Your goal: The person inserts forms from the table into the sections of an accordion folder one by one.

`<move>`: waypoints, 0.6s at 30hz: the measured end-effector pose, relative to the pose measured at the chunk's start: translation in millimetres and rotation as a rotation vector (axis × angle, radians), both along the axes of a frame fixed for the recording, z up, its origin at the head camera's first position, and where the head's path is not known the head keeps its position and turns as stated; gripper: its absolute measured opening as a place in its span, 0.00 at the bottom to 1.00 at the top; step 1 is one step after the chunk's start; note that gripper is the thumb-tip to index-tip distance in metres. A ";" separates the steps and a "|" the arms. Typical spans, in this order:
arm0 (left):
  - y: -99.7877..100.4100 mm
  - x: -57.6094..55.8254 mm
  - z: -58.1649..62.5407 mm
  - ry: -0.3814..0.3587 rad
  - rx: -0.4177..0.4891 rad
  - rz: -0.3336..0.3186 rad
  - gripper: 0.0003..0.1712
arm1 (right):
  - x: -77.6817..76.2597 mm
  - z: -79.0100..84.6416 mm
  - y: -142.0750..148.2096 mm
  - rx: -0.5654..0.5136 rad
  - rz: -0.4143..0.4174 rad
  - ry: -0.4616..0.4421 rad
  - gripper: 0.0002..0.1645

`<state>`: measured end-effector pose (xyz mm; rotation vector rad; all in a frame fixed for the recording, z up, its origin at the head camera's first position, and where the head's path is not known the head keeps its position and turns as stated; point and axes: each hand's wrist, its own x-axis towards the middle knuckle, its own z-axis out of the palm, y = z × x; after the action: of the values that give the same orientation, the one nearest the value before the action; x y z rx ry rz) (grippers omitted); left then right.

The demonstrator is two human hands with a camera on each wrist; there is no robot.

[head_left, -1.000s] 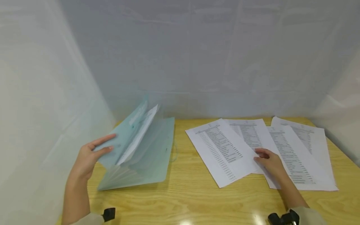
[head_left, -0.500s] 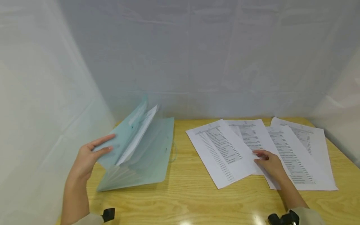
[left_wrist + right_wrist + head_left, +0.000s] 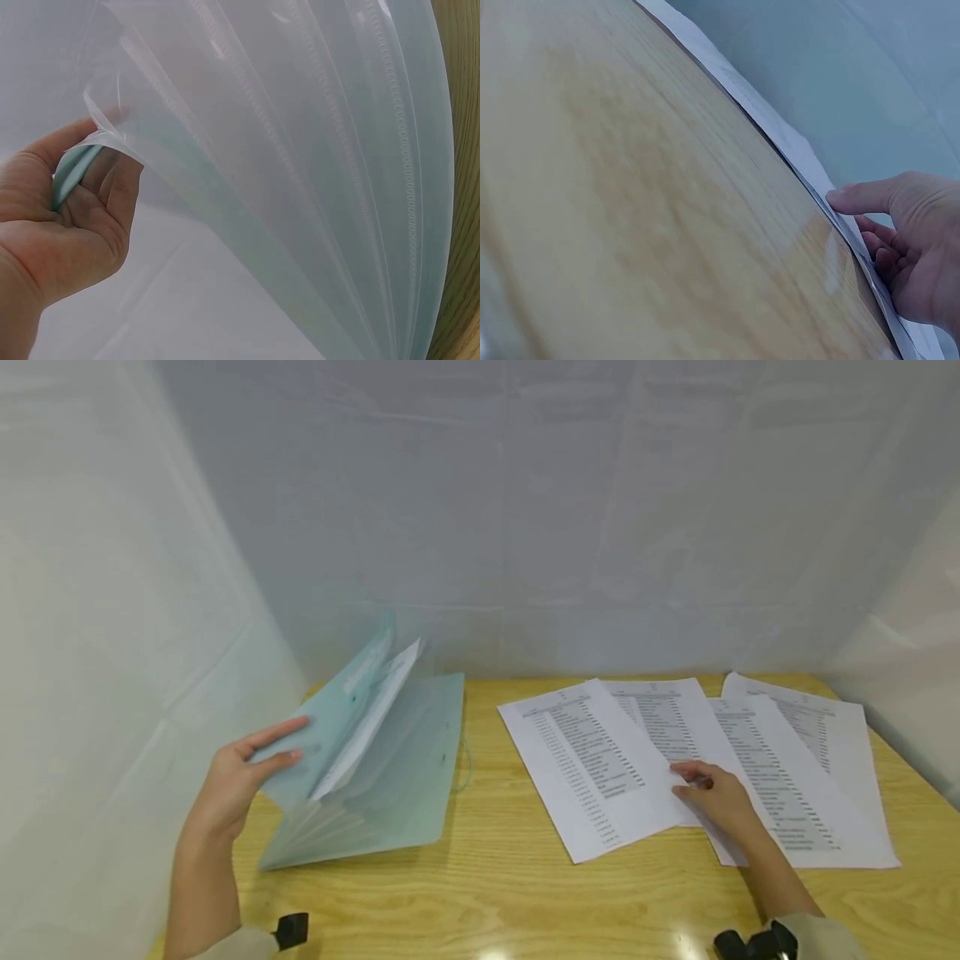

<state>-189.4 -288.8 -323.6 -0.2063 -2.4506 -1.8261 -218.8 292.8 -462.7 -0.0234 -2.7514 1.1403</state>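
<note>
On the left, a pale green expanding file folder (image 3: 442,760) stands fanned out with its clear pockets spread. My left hand (image 3: 228,777) grips its raised front cover, thumb and forefinger on the outside. In the left wrist view, the fingers of my left hand (image 3: 82,202) curl round the folder's edge. White paper (image 3: 382,718) stands inside, behind that cover. To the right, my right hand (image 3: 720,797) pinches at the right edge of the leftmost printed sheet (image 3: 592,777). From the right wrist, a digit of my right hand (image 3: 922,240) lies on the paper, other fingers curled.
Several more printed sheets, among them one farther right (image 3: 780,793), overlap on the wooden table (image 3: 487,893). An elastic cord (image 3: 468,768) loops from the folder's right side. Whitish sheeting (image 3: 525,527) hangs behind and at both sides.
The leftmost sheet has turned slightly, its lower corner shifting left, as my right fingertips moved a little left and down. My left hand and the folder hold nearly still.
</note>
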 end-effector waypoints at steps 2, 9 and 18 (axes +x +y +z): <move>-0.1 0.0 0.2 0.003 0.000 0.000 0.28 | 0.6 0.6 -0.6 0.002 -0.001 -0.004 0.20; -1.3 -0.3 -1.4 0.011 -0.021 0.001 0.28 | 0.8 0.1 -0.2 0.008 0.020 -0.018 0.16; 1.4 -1.5 -1.0 0.027 -0.024 -0.001 0.27 | 2.0 1.5 -0.2 -0.009 0.035 -0.068 0.13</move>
<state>-190.8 -287.4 -324.6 -0.2323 -2.4563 -1.7833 -216.7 292.6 -461.2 -0.0155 -2.8163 1.1827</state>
